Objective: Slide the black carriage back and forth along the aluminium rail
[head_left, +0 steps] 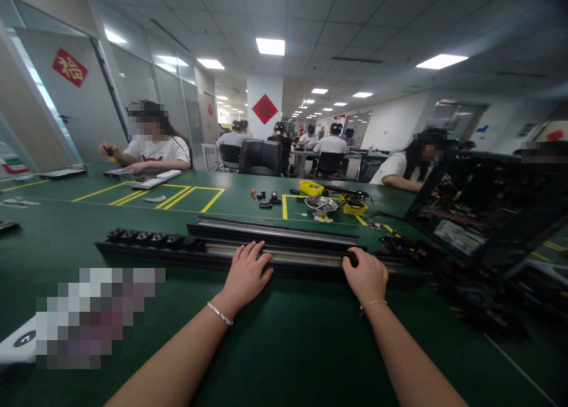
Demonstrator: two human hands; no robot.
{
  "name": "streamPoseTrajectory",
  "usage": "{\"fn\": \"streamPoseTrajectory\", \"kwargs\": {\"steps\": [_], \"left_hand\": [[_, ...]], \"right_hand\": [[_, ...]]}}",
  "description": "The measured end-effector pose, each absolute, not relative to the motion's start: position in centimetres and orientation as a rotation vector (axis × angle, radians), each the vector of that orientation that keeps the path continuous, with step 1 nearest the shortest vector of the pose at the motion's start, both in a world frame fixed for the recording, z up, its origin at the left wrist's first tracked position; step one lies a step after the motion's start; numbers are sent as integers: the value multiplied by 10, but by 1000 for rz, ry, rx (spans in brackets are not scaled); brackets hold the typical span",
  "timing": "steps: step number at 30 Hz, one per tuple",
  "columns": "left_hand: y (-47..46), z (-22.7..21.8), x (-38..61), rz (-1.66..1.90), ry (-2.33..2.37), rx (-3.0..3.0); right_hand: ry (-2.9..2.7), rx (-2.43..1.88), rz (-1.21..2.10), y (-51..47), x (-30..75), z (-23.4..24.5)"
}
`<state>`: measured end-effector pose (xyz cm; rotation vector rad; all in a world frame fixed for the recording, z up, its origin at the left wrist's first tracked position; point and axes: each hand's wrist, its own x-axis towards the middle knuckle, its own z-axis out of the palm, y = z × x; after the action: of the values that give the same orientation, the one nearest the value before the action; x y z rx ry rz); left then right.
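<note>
A long black channel [306, 258] with a pale metallic inner strip lies across the green table. Several small black parts [151, 239] stand in a row in its left end. My left hand [249, 272] rests on the channel's near side, fingers stretched out and holding nothing. Near the channel's right part, my right hand [369, 275] has its thumb and fingers curled round a small black part [352, 258], mostly hidden by the fingers. Just behind runs a second black channel [275, 231]. Loose black parts [406, 247] lie heaped right of my right hand.
An open black case [488, 212] stands at the right over more dark parts. Farther back are a metal bowl [320, 204], a yellow bin [310, 187] and small tools [266, 198]. A blurred-out phone-like object [20, 339] lies front left. Other people sit across the table.
</note>
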<state>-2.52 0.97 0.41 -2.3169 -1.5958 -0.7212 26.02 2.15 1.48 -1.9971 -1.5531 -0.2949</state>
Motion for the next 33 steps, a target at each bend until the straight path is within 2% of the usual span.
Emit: {"fn": "streamPoseTrajectory", "kwargs": {"steps": [33], "left_hand": [[9,5,-26,-741,-1606,-2329]], "right_hand": [[-1395,-2081,-274,23,260,11]]}}
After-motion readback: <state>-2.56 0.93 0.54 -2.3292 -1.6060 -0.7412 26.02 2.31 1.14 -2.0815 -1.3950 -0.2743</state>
